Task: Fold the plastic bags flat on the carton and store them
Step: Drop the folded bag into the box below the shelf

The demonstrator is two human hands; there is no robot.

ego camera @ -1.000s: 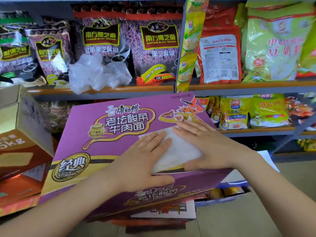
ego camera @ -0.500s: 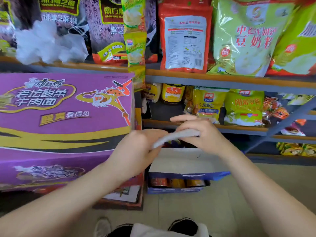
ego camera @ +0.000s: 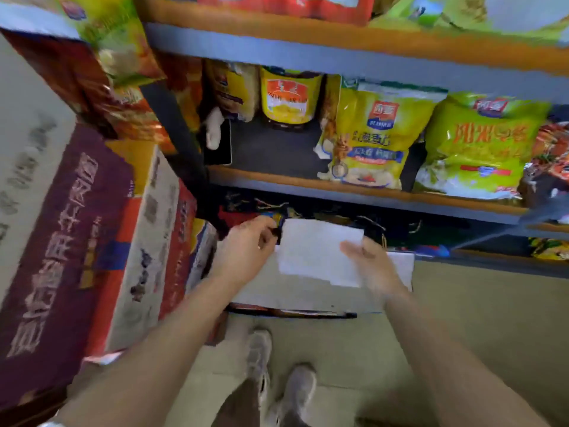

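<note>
A folded white plastic bag (ego camera: pixel 317 251) hangs flat in the air between my hands, low in front of the shelves. My left hand (ego camera: pixel 246 248) is at its left edge with curled fingers; the grip itself is blurred. My right hand (ego camera: pixel 366 260) holds its lower right corner, thumb on top. The purple noodle carton (ego camera: pixel 64 241) stands to the left, apart from the bag.
Below the bag lies a low box with a white flap (ego camera: pixel 308 295) on the floor. Shelves (ego camera: pixel 354 192) with yellow and green food packets fill the back. More cartons (ego camera: pixel 154 241) are stacked at the left. My shoes (ego camera: pixel 277 374) stand on the beige floor.
The bag was pressed flat on the purple carton, then lifted off it. Both hands have carried it right and down to above the low box, and my view has tilted downward.
</note>
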